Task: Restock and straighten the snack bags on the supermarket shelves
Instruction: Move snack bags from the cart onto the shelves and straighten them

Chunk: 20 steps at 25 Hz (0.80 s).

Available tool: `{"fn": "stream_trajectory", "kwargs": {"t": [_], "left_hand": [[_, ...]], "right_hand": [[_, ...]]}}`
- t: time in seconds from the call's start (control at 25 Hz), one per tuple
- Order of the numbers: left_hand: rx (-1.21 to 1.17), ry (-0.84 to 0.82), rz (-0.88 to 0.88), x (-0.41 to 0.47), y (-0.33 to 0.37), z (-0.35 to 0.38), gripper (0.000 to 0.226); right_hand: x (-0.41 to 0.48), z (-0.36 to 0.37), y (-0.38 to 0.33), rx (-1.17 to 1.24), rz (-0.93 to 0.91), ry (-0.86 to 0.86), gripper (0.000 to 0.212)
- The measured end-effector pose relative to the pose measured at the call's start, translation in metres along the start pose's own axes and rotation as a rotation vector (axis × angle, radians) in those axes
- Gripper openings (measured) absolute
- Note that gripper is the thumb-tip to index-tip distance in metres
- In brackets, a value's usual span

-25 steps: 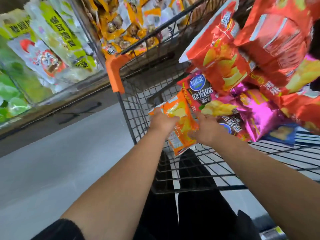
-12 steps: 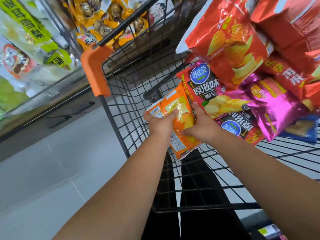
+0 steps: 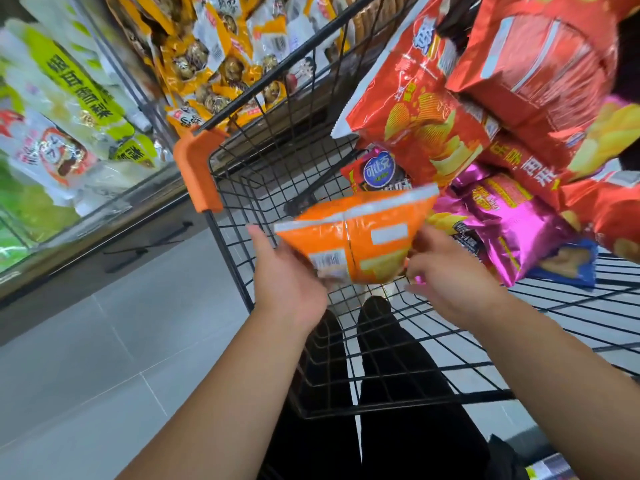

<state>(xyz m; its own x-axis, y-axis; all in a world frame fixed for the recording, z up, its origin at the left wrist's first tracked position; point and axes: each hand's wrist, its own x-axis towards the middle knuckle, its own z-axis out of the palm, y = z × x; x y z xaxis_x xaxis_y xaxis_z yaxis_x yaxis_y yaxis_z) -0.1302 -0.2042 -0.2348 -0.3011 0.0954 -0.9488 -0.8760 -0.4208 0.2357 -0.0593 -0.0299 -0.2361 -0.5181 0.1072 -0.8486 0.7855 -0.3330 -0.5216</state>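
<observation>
Floor (image 3: 104,341): grey tiles, under and left of everything.
Shelf (image 3: 86,225): along the left, stocked with green-and-white and yellow snack packs.
Cart (image 3: 311,188): black wire, with an orange corner guard (image 3: 197,171) at its near left corner.
Red chip bags (image 3: 426,109): heaped in the cart's right side, a magenta bag (image 3: 512,230) below them.
Orange bag (image 3: 360,237): held between both hands above the cart's near left corner, back side up, apart from the heap.
Left hand (image 3: 287,282): at the bag's lower left corner. Its thumb stands clear of the left edge. Its fingers run beneath the bag, hidden, so I cannot tell if they curl.
Right hand (image 3: 450,275): blurred, fingers (image 3: 417,270) curled, pinching the bag's lower right corner.
</observation>
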Motion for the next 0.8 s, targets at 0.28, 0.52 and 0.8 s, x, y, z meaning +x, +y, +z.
{"fn": "stream_trajectory", "kwargs": {"t": [0.28, 0.52, 0.8], "left_hand": [[0.23, -0.18, -0.024, -0.014, -0.007, -0.009, 0.078], [0.381, -0.402, -0.205, -0.007, 0.003, -0.019, 0.116], [0.537, -0.258, -0.048, -0.008, -0.009, 0.004, 0.093]], "right_hand": [[-0.014, -0.025, -0.003, 0.431, -0.051, -0.118, 0.034], [-0.018, -0.032, 0.002, 0.154, -0.265, -0.228, 0.031], [-0.023, -0.034, 0.001, -0.089, -0.261, -0.161, 0.057]]}}
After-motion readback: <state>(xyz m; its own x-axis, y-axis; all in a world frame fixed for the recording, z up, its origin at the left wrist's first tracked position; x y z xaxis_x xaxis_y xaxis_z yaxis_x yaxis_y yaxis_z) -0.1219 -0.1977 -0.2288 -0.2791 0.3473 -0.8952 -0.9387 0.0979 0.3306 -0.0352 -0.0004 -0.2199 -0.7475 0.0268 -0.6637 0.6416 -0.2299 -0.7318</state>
